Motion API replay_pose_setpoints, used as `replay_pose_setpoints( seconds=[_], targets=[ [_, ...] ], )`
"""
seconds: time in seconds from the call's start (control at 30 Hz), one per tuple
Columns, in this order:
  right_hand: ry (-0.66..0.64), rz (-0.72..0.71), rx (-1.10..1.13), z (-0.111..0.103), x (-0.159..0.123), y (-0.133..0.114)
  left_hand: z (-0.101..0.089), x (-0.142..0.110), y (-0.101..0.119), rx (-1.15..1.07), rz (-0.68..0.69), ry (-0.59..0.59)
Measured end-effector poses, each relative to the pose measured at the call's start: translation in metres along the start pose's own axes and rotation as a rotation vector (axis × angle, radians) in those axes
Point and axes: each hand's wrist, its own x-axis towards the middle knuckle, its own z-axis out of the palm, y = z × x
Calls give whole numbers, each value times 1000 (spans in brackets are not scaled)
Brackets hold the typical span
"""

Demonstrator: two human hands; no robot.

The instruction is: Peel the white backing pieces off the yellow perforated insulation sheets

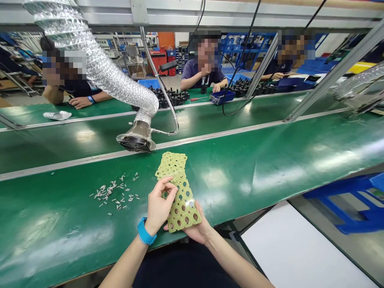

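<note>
My right hand (199, 227) grips the near end of a yellow-green panel (183, 197) with rows of round holes, its fingers reaching under it. The panel is tilted up toward me over the table's front edge. Above the panel's left side, my left hand (162, 202), with a blue wristband, has thumb and forefinger pinched together. Whatever may be in that pinch is too small to make out. Just beyond lies a second perforated yellow-green panel (171, 163) on the green table, partly overlapped by the held one. Many small silvery pieces (108, 191) are scattered left of my left hand.
A foil duct (120, 82) ends in a fan-covered hood (136, 138) above the table. Across the raised metal strip, several people sit beside black parts (171, 98) and a blue bin (222, 97). A white board (300, 248) and blue stool (345, 200) stand at right.
</note>
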Motion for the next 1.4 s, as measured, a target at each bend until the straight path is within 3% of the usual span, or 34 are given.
replay_pose_setpoints(
  seconds=[0.4, 0.7, 0.8, 1.07, 1.4],
  targets=[
    [-20, -34, -38, -3, 1, 4, -2, -1, 7, 37, 29, -12],
    [-1, -16, -96, 1, 0, 3, 1, -11, 14, 313, 314, 35],
    [9, -25, -102, 1, 0, 3, -2, -10, 15, 266, 257, 8],
    [-28, -17, -115, -4, 1, 5, -16, -3, 14, 49, -50, -103],
    [-54, -7, -121, 1, 0, 3, -14, -1, 17, 89, -32, -104]
  ],
)
